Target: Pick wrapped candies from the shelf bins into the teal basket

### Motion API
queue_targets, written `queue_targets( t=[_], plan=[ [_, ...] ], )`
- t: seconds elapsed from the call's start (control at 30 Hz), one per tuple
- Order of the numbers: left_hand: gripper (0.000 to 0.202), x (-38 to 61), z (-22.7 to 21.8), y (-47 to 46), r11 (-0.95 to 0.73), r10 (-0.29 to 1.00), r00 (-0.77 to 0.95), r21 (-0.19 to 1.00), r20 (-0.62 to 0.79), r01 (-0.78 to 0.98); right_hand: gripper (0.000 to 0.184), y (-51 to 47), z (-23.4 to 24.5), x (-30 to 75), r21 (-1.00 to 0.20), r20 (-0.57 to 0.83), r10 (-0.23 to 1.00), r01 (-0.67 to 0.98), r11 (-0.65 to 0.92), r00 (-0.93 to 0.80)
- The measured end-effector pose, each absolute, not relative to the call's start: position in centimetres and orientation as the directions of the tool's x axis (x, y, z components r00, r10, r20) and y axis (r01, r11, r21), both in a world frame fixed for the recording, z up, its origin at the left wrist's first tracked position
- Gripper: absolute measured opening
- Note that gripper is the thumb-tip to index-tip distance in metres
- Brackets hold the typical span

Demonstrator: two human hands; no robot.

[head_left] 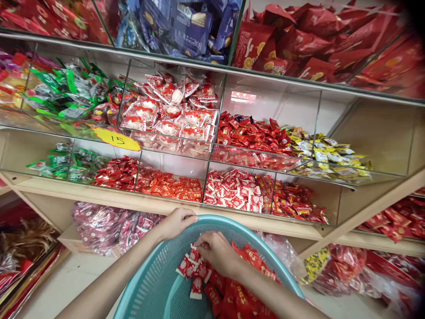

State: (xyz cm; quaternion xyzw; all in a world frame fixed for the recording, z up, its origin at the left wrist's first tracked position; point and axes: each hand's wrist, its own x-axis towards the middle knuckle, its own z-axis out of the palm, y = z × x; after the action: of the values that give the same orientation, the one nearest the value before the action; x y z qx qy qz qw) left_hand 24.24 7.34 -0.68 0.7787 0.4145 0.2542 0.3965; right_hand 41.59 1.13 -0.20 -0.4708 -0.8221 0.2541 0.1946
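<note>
My left hand [177, 223] grips the far rim of a teal plastic basket [156, 283] held low in front of me. Inside the basket, my right hand [217, 254] is closed around a bunch of small red-and-white wrapped candies [194, 271]. A heap of red candy packets [239, 292] fills the basket's right side, under my right forearm. Straight ahead, just beyond the basket, a shelf bin holds the same red-and-white candies [232, 191].
Tiered shelves with clear dividers carry green sweets [63, 91], white-and-red sweets [169, 110], red packets [252, 133] and yellow packets [325, 153]. A yellow price tag marked 15 [116, 139] hangs on the front. Bagged goods [106, 226] lie below the wooden shelf edge [139, 204].
</note>
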Motion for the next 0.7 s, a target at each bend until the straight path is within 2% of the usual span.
queue_targets(
  t=[0.2, 0.4, 0.57, 0.7],
  plan=[
    [0.035, 24.1, -0.8, 7.4, -0.335, 0.850, 0.524, 0.830, 0.061, 0.447, 0.018, 1.1, -1.1, 40.1, -0.582, 0.008, 0.927, 0.752, 0.310, -0.376],
    [0.038, 24.2, -0.7, 7.4, -0.316, 0.852, 0.520, 0.844, 0.053, 0.433, 0.021, 1.2, -1.9, 39.5, -0.507, 0.019, 0.943, 0.810, 0.295, -0.331],
    [0.038, 24.1, -0.7, 7.4, -0.325, 0.852, 0.520, 0.836, 0.056, 0.442, 0.019, 1.4, -2.5, 39.3, -0.442, 0.099, 0.932, 0.824, 0.355, -0.348],
    [0.038, 24.1, -0.7, 7.4, -0.345, 0.852, 0.517, 0.829, 0.080, 0.440, 0.014, 1.3, -0.5, 40.3, -0.400, 0.215, 0.903, 0.810, 0.429, -0.372]
  ],
)
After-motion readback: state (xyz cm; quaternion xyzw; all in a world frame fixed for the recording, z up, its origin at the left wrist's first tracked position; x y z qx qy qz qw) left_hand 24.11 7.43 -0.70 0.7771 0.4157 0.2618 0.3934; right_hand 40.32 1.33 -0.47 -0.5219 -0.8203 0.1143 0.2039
